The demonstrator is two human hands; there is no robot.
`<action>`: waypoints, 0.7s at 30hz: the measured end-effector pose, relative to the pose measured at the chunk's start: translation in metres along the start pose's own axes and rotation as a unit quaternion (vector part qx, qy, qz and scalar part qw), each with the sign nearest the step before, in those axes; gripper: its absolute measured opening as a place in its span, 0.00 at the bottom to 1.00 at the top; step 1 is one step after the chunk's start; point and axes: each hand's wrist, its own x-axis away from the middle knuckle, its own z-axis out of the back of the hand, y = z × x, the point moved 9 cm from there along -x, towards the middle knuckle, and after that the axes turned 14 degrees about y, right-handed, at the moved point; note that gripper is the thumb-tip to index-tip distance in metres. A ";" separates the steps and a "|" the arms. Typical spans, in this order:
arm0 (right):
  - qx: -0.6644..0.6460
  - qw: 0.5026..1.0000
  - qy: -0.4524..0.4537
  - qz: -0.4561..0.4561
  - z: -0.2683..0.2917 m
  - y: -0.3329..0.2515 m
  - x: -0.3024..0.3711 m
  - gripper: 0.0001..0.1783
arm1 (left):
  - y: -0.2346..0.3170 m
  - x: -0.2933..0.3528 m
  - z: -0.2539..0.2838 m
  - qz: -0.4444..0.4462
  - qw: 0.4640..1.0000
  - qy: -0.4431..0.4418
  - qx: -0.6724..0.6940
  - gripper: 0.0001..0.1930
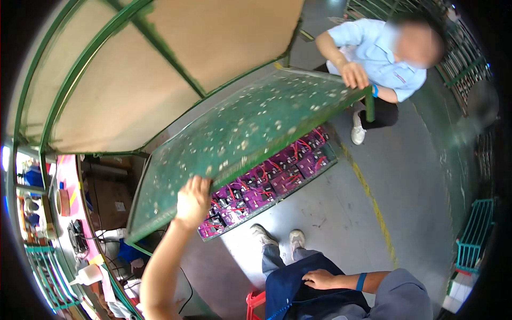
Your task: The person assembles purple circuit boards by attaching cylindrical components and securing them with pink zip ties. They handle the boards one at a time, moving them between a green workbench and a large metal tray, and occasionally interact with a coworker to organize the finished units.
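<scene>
My left hand (193, 201) has its fingers curled over the near edge of a green panel (240, 125), worn and spotted with pale marks. The panel is tilted, with a green frame along its edge. At its right end, a co-worker's hands (354, 76) hold the same panel. Below it, partly covered, a long tray (282, 198) on the floor is filled with several purple circuit boards (248, 193) with red wires. My right hand (320, 279) lies with fingers outstretched on the dark blue cloth (288, 277) over my lap, holding nothing.
A green frame with tan boards (213, 42) rises at the back left. On the left stands a cluttered bench (69, 186) with a white bottle (88, 274) and cables. A red stool (255, 304) is beside me. A yellow floor line (373, 202) and a teal rack (474, 234) lie right.
</scene>
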 end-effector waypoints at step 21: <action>-0.078 0.972 0.167 -0.143 -0.014 0.035 0.092 0.10 | 0.051 0.153 -0.306 0.129 0.975 -0.180 -0.007 0.10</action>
